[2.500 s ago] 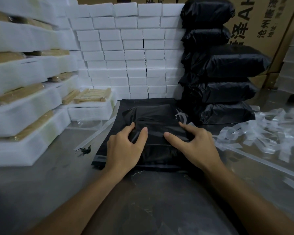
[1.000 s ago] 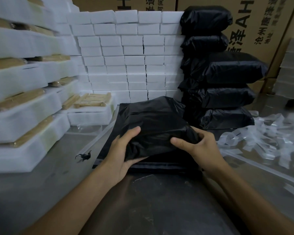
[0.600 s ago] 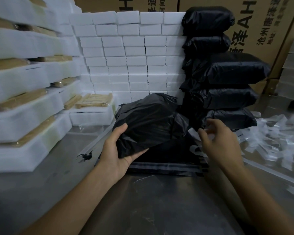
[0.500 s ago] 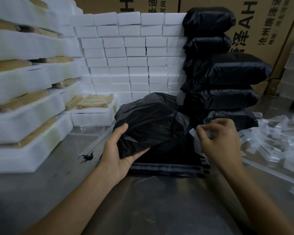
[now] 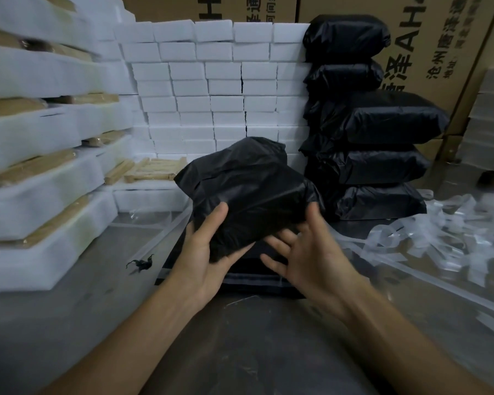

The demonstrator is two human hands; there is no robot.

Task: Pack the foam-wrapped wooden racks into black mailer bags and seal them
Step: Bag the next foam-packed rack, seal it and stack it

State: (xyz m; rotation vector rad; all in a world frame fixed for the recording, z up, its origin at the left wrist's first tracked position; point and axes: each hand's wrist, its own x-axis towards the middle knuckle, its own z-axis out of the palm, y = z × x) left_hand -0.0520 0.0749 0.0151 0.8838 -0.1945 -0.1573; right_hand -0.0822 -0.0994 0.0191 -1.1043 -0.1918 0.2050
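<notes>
The left hand [image 5: 208,252] grips the packed black bag [image 5: 246,192] above the worktop [image 5: 77,303] while the right hand [image 5: 305,252] hovers open beside it, so the bag could slip from that one-sided hold.

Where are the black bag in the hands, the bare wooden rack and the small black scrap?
black bag [image 5: 248,192]: head view, its crinkled top face.
wooden rack [image 5: 154,169]: head view, its slats.
black scrap [image 5: 141,264]: head view, its middle.
</notes>
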